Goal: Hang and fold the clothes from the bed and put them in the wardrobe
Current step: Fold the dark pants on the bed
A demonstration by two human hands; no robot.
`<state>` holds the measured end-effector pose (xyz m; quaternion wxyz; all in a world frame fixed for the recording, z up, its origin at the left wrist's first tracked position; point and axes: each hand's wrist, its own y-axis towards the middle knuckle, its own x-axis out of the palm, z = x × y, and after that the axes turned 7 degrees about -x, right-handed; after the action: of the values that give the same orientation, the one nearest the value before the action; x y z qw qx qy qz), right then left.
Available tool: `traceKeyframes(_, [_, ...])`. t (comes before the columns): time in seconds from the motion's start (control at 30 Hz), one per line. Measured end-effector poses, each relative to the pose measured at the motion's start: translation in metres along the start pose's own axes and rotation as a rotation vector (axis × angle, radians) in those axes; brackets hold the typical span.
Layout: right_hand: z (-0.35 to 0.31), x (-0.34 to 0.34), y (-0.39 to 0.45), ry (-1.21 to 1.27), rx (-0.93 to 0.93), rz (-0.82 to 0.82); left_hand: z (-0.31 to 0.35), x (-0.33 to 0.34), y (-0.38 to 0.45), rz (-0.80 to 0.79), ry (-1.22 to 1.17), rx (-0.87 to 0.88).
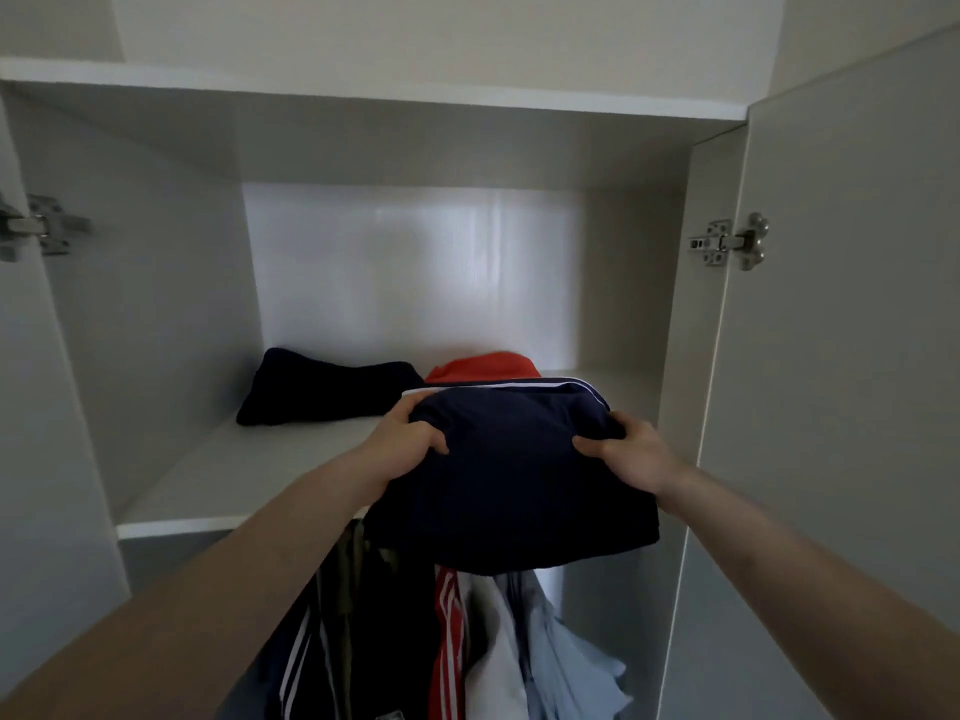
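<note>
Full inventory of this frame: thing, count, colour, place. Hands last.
folded navy garment: 1, navy with white stripe, held at the shelf's front edge, right side
dark folded garment: 1, navy, on the shelf, back left
red garment: 1, red-orange, on the shelf, behind the held one
shelf: 1, white, wardrobe's upper compartment
hanging clothes: several, navy, red with white stripes, white, light blue, below the shelf
door hinges: 2, metal, one each side
wardrobe doors: 2, grey, open
left hand: grips held garment's left edge
right hand: grips its right edge
</note>
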<state>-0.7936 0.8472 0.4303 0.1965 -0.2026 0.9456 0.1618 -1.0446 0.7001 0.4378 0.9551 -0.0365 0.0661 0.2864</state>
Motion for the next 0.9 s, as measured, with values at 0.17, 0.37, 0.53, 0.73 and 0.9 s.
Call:
traceKeyframes(0.17, [0.021, -0.005, 0.085, -0.113, 0.064, -0.075, -0.008, 0.027, 0.073, -0.025, -0.050, -0.148])
traceKeyframes(0.37, [0.033, -0.005, 0.158, -0.405, 0.129, -0.064, -0.022, 0.053, 0.131, -0.075, -0.088, -0.303])
traceKeyframes(0.53, [0.032, 0.003, 0.166, -0.621, 0.045, 0.063, -0.022, 0.078, 0.172, -0.059, -0.187, -0.311])
traceKeyframes(0.73, [0.044, 0.051, 0.136, -0.584, 0.036, -0.026, -0.019, 0.110, 0.211, -0.130, -0.220, -0.300])
traceKeyframes(0.9, [0.068, 0.068, 0.142, -0.702, 0.163, -0.019, -0.015, 0.106, 0.239, -0.286, 0.176, -0.070])
